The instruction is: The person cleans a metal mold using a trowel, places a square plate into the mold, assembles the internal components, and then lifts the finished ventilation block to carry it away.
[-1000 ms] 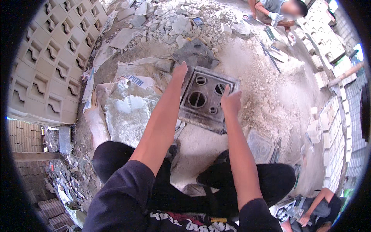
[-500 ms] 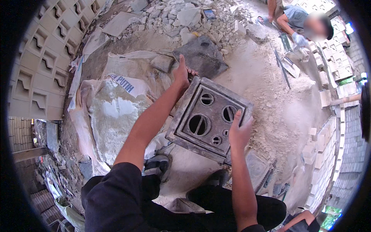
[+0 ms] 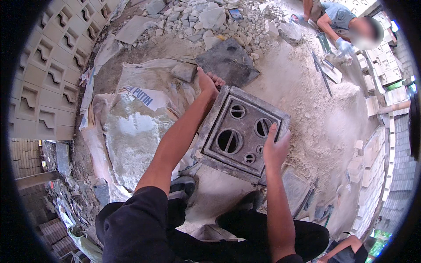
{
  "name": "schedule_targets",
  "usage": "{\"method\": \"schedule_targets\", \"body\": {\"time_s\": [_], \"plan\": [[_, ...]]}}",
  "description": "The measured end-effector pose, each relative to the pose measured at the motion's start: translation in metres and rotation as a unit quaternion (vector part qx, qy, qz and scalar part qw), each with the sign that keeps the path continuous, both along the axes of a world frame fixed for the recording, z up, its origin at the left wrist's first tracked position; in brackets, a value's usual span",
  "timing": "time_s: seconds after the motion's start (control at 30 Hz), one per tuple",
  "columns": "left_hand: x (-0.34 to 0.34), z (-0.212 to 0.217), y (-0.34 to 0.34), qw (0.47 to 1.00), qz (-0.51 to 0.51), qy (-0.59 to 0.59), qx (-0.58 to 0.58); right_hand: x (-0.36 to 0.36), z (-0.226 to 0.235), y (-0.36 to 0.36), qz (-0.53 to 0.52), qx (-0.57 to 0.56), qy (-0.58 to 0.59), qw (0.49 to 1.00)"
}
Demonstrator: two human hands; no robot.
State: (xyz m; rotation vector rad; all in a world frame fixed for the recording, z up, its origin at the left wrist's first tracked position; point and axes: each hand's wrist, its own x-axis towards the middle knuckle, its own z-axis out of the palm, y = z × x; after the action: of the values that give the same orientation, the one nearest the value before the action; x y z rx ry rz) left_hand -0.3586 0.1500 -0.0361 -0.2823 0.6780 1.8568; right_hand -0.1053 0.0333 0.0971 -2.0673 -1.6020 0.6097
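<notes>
A square, dark grey block mould with a raised double rim lies tilted between my arms. Its face has several round holes of different sizes, the larger ones crossed by a bar. My right hand grips its right edge, thumb laid over the top face and fingers out of sight down the side. At the far left corner, my left hand is closed, its fingers curled against the mould's edge and its thumb pointing away. Just beyond that corner lies a dark flat plate with a small hole.
Dusty sacks lie to the left, beside stacked pale patterned blocks. Broken rubble covers the far ground. A co-worker with a gloved hand bends at the far right, near a trowel. Pale blocks line the right.
The mould and both my hands keep nearly the same place, with only a slight shift in the view. At the far right, the co-worker's head and gloved hand have moved a little.
</notes>
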Motion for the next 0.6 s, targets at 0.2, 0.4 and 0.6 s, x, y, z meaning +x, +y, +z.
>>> {"method": "schedule_targets", "body": {"time_s": [0.2, 0.4, 0.6], "plan": [[-0.009, 0.0, 0.002, 0.996, -0.009, -0.001, -0.092, -0.004, 0.003, -0.002, -0.005, 0.029, -0.029, 0.999], [-0.002, 0.002, -0.039, 0.726, 0.029, 0.686, 0.039, 0.002, -0.011, 0.001, -0.006, 0.032, -0.032, 0.999], [-0.028, -0.004, -0.03, 0.534, -0.144, 0.833, -0.01, 0.0, -0.002, -0.001, -0.005, 0.014, -0.025, 1.0]]}}
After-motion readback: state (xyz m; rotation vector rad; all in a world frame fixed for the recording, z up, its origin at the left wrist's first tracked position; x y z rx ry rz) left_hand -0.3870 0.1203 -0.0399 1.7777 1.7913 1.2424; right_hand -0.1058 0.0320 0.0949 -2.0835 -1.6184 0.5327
